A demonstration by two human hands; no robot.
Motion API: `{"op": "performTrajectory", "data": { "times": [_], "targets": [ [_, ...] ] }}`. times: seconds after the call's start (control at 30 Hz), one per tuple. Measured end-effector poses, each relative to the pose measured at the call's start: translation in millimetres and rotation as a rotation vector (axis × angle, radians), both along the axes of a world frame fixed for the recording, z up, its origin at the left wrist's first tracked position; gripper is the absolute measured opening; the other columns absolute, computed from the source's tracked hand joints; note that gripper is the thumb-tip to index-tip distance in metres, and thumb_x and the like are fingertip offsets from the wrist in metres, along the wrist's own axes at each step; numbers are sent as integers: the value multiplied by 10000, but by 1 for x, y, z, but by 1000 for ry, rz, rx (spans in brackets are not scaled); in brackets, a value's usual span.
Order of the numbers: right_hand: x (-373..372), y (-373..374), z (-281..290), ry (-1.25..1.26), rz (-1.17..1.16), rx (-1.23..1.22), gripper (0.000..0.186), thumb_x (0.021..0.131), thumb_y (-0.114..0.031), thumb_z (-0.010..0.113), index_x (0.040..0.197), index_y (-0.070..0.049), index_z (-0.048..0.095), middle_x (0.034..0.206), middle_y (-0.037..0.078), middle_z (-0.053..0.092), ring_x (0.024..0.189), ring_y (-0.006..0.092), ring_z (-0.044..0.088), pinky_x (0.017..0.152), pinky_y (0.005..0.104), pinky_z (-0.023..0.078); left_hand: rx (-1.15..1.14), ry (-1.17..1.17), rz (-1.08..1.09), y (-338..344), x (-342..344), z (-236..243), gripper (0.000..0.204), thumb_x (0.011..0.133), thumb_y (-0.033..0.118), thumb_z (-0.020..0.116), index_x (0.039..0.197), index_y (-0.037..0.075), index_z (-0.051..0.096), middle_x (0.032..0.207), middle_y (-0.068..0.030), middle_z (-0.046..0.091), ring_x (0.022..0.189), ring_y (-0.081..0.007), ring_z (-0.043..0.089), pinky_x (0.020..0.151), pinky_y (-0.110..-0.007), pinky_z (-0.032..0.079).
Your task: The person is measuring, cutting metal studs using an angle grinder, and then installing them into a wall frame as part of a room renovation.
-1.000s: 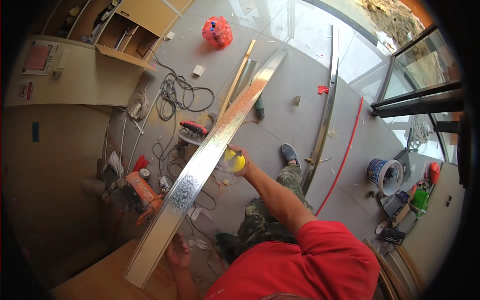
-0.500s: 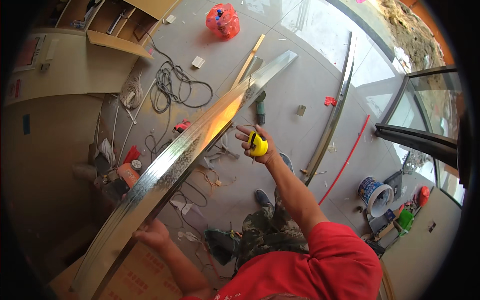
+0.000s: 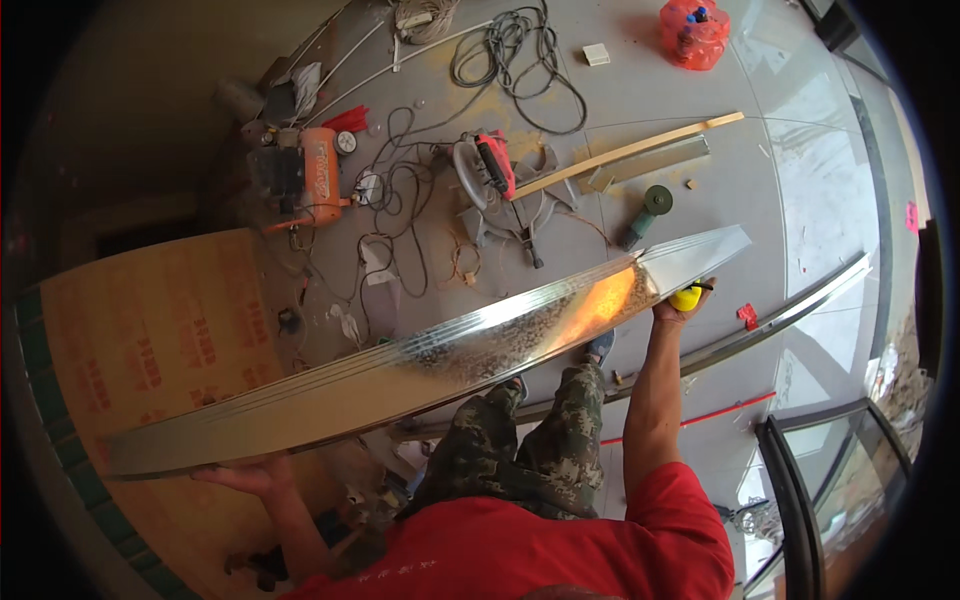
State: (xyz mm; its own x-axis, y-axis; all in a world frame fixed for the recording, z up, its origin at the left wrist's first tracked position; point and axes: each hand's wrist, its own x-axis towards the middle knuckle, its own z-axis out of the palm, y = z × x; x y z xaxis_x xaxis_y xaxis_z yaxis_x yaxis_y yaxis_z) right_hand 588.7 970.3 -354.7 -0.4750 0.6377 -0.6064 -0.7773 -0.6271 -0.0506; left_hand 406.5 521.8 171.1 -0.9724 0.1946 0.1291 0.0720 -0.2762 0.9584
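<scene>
A long shiny metal profile (image 3: 450,345) stretches across the view, ribbed along its far edge, with an orange reflection near its right end. My left hand (image 3: 255,476) holds its near edge toward the left end, the fingers partly hidden beneath it. At the other end, my right hand (image 3: 680,312) is closed around a yellow tape measure (image 3: 685,298) at the profile's near edge. How firmly that hand also bears the metal, I cannot tell.
Beyond the profile lie a mitre saw (image 3: 490,170), an angle grinder (image 3: 648,217), wooden strip (image 3: 640,152) and tangled cable (image 3: 505,55). An orange air compressor (image 3: 322,175) stands left, behind a printed board (image 3: 160,330). Another metal profile (image 3: 720,350) and a red rod (image 3: 730,408) lie right.
My view has turned, and the profile lies less steeply across it. My right hand, earlier apart from the profile, has come to its near edge with the tape measure. My left hand still holds the other end.
</scene>
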Motion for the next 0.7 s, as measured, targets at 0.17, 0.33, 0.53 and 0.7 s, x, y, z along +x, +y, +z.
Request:
{"op": "performTrajectory", "data": {
  "times": [0.17,0.33,0.53,0.7],
  "targets": [
    [11,-53,120,-147,61,263,820,835,-622,562,1448,-107,383,1448,148,444,1298,343,439,1116,516,299,50,-33,410,-147,30,55,861,849,748,450,1470,163,340,1458,-52,425,1322,-273,412,1101,-514,330],
    [30,-63,224,38,391,517,889,815,-639,553,1487,-105,322,1479,113,405,1311,336,423,1089,565,323,110,-76,988,-296,55,71,726,916,663,429,1426,146,410,1424,-74,453,1304,-287,424,1105,-494,318],
    [-58,-130,343,49,806,732,552,834,-543,564,1209,-138,574,1186,63,611,1096,264,586,903,500,490,210,-72,1090,-565,76,5,568,950,477,504,1380,106,475,1404,-112,479,1276,-319,457,1088,-515,352],
    [-172,-322,442,-59,892,983,525,830,-521,592,1199,-148,569,1131,50,627,1051,237,602,905,441,502,192,14,1282,-789,94,-44,639,896,538,557,1363,106,499,1385,-111,500,1257,-330,478,1064,-537,374]
  ]
}}
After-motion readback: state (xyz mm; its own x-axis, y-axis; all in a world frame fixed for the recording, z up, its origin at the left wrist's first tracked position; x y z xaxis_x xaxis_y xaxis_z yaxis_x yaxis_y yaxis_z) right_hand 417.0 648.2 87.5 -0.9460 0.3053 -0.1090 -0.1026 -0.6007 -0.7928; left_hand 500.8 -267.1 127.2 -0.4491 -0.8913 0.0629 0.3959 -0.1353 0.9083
